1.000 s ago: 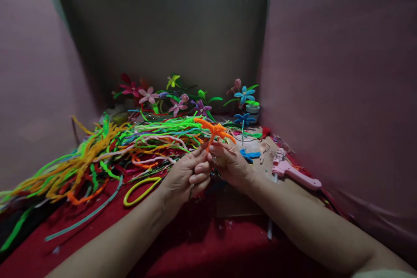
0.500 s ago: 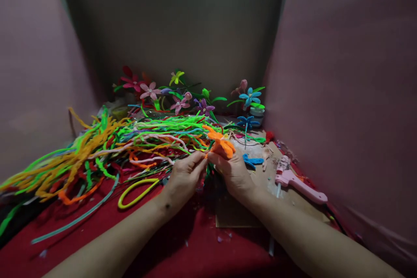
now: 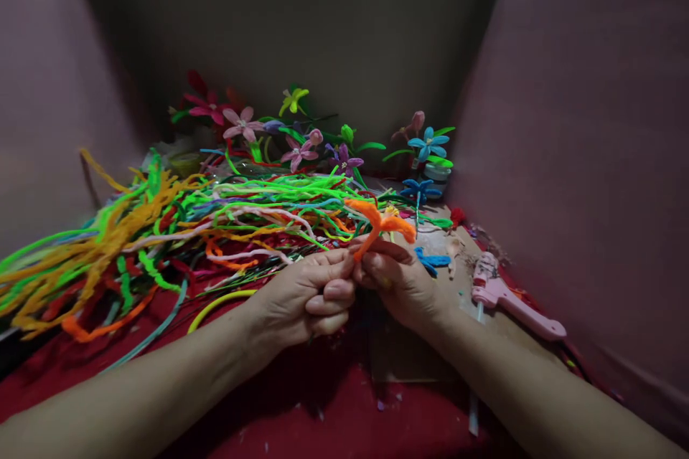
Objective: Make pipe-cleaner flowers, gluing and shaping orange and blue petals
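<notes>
My left hand point(image 3: 306, 297) and my right hand point(image 3: 401, 280) meet over the red cloth point(image 3: 301, 401), both closed around the stem of an orange pipe-cleaner flower point(image 3: 380, 221). The flower's petals stick up just above my fingertips. My left fingers are curled into a fist at the stem's lower part, which is hidden. My right fingers pinch the stem just under the petals.
A big heap of loose pipe cleaners point(image 3: 161, 229) spreads across the left. Finished flowers point(image 3: 298, 150) stand at the back. A blue flower piece point(image 3: 433, 259) and a pink glue gun point(image 3: 511, 297) lie on a board point(image 3: 409, 351) to the right. A yellow loop point(image 3: 215, 305) lies near my left wrist.
The view has shifted, so everything sits lower and further right. My left hand has curled from a pinch into a fist at the stem; the orange flower stays held between both hands.
</notes>
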A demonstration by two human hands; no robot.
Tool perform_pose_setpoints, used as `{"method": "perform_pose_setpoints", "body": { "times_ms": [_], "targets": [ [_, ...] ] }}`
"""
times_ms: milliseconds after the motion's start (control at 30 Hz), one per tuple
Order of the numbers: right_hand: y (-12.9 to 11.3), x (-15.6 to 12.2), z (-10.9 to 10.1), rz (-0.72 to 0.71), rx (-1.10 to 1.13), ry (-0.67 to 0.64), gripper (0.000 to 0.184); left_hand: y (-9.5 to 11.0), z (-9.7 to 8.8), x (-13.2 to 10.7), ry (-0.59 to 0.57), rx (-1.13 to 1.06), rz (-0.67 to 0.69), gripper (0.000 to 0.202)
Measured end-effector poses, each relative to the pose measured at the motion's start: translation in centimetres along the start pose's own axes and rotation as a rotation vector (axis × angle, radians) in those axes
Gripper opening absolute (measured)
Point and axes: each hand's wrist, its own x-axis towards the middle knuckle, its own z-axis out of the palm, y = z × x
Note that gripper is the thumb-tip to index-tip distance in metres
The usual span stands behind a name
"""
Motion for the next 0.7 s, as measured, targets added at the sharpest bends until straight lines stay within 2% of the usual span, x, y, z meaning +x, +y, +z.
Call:
{"method": "perform_pose_setpoints", "body": {
  "times_ms": [100, 200, 300, 367, 433, 467, 533, 700],
  "targets": [
    [0.0, 0.2, -0.1, 0.065, 0.053, -0.027, 0.013, -0.5, -0.1, 0.2, -0.038, -0.033, -0.008, 0.013],
    [-0.1, 0.4, -0.2, 0.041, 0.074, 0.03, 0.011, -0.6, 0.5, 0.5, 0.058, 0.113, 0.058, 0.016],
    [-0.2, 0.7, -0.3, -0.031, 0.017, 0.074, 0.007, -0.5, 1.0, 0.6, 0.301, 0.588, 0.206, 0.021],
    [-0.2, 0.7, -0.2, -0.086, -0.025, 0.071, 0.006, -0.7, 1.0, 0.6, 0.466, 0.956, 0.393, 0.017],
    [-0.2, 0.6, -0.2, -0.128, -0.061, 0.057, 0.004, -1.1, 0.8, 0.5, 0.564, 1.203, 0.626, 0.01],
    [-0.2, 0.5, -0.1, -0.145, -0.081, 0.053, 0.004, -1.4, 0.7, 0.5, 0.59, 1.278, 0.685, 0.01],
    [-0.2, 0.4, 0.0, -0.172, -0.115, 0.051, 0.004, -1.7, 0.8, 0.5, 0.609, 1.336, 0.714, 0.013],
    [0.0, 0.2, 0.1, -0.183, -0.131, 0.062, 0.008, -2.0, 1.3, 0.6, 0.605, 1.295, 0.659, 0.014]
  ]
}}
